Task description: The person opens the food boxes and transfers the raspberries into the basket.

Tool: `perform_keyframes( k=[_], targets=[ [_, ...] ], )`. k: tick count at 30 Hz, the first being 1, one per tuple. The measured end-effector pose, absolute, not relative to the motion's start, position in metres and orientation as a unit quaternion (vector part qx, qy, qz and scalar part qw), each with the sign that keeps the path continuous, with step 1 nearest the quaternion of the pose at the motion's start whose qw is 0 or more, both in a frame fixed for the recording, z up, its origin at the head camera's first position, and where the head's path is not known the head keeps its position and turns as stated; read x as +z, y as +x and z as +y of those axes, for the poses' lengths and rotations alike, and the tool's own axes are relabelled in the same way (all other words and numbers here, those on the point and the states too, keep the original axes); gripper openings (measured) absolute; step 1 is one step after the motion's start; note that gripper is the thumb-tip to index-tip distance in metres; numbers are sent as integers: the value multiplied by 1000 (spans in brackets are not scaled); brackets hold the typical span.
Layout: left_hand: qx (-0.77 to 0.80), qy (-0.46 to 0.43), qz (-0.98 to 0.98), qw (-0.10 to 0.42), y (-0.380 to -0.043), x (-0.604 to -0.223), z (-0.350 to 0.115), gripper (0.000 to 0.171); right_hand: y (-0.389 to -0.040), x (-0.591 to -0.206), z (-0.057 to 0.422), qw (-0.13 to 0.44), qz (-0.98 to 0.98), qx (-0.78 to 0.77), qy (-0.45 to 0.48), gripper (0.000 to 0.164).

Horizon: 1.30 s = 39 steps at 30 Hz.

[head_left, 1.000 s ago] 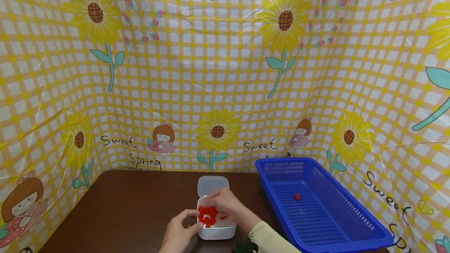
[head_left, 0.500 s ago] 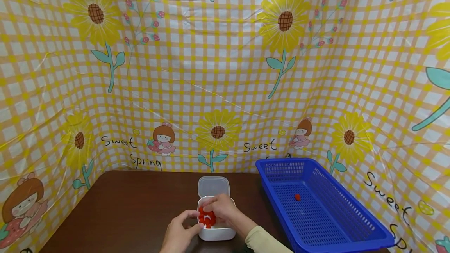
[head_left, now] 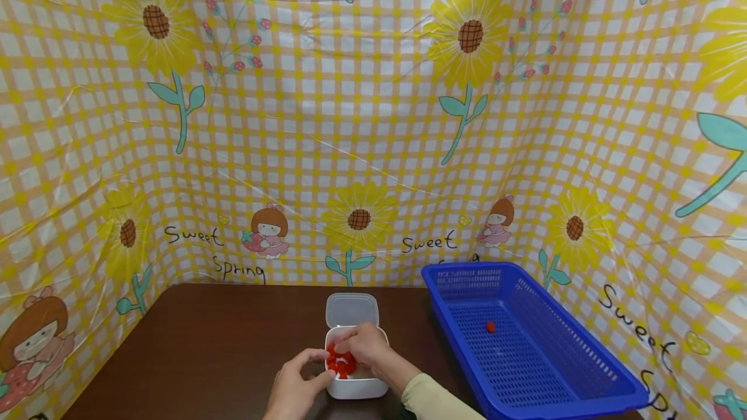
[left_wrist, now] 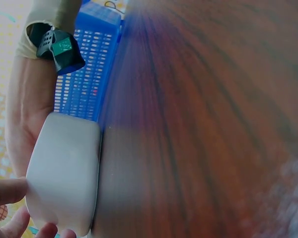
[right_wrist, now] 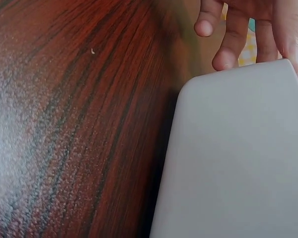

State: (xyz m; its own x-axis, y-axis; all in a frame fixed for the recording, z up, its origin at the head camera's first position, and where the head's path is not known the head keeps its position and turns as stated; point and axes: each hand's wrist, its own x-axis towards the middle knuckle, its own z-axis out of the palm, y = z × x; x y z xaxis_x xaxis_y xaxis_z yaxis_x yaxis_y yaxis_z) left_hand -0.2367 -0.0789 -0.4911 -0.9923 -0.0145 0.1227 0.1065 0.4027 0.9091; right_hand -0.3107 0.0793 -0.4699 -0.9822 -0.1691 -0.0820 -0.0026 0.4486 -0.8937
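Note:
A small white box [head_left: 357, 389] stands on the table, its translucent lid [head_left: 352, 310] folded back. Several small red pieces [head_left: 341, 366] lie at the left inside it; their exact kind is unclear. My left hand [head_left: 294, 382] holds the box's left side between thumb and fingers. In the right wrist view, fingertips of the left hand [right_wrist: 253, 29] touch the box wall [right_wrist: 238, 148]. Reaching into the box from the right, my right hand [head_left: 369, 345] has its fingers bent down among the red pieces. Its fingertips are hidden, so any hold there cannot be seen.
To the right stands a blue perforated basket [head_left: 528, 368] with one small red piece [head_left: 491, 327] in it. The dark brown table [head_left: 222, 342] is bordered by a checked cloth [head_left: 362, 148] with sunflowers on three sides.
My right hand has lowered slightly into the box, over the red pieces, and then stays nearly in place. The left hand keeps its hold on the box.

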Motion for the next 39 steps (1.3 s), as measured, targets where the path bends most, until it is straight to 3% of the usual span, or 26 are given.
perform_keyframes(
  k=[39],
  targets=[
    [-551, -30, -832, 57, -239, -493, -79, 34, -309, -470, 78, 65, 857, -507, -68, 9]
  ],
)
